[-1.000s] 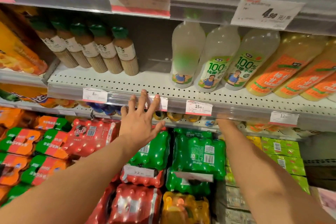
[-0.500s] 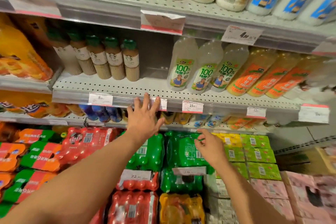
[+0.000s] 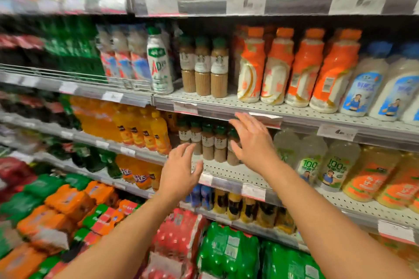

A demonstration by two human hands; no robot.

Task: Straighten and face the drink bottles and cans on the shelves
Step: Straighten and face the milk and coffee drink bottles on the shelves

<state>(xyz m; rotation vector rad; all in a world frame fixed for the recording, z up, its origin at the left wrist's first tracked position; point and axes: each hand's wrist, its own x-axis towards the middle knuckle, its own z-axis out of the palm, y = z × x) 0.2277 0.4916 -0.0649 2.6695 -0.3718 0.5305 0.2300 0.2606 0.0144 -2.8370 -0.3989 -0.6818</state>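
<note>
Both hands empty with fingers spread wide: right hand (image 3: 254, 142) nearer, just before the upright coffee bottles (image 3: 214, 142) set back on the perforated shelf (image 3: 226, 171), left hand (image 3: 181, 170) lower-left of them.

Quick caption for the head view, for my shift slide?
Both open hands, left and right, reach toward a row of green-capped coffee bottles on a perforated shelf.
</note>
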